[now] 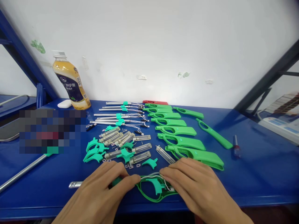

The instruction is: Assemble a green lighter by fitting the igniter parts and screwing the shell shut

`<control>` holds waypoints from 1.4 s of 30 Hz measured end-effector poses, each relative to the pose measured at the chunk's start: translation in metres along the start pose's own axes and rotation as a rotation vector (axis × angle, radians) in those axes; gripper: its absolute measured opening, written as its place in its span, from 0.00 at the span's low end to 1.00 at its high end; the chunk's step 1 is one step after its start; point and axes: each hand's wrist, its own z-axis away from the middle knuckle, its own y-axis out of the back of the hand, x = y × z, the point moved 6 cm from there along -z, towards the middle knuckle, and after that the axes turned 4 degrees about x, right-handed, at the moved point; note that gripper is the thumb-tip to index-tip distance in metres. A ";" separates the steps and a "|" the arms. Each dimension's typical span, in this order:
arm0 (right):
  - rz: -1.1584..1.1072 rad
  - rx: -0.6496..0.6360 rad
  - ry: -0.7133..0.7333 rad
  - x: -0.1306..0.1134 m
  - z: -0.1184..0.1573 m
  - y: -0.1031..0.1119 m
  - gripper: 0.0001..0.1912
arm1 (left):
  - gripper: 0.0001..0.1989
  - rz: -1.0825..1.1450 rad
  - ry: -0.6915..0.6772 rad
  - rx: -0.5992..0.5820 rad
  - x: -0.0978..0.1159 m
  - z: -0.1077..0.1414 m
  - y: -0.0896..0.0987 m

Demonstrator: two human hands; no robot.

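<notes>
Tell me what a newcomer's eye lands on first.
Likely the row of bright green casings, right of centre on the blue table. Next, the tall yellow drink bottle at the back left. Front and centre, the left hand and right hand hold an open green casing with a teal piece at its loop.

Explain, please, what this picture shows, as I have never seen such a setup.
There is no machine here: just a person's left hand and right hand, both bare, seen from a camera worn on the head, looking forward and down. They hold an open green casing, with a white wire and a teal piece at it. Beyond them, on the blue table, lie more green casings, metal rods, clear tubes and loose teal pieces; a bottle stands back left.
</notes>
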 end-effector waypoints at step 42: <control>0.008 0.149 -0.076 0.004 -0.003 0.011 0.06 | 0.17 -0.122 -0.099 0.007 0.004 -0.004 0.006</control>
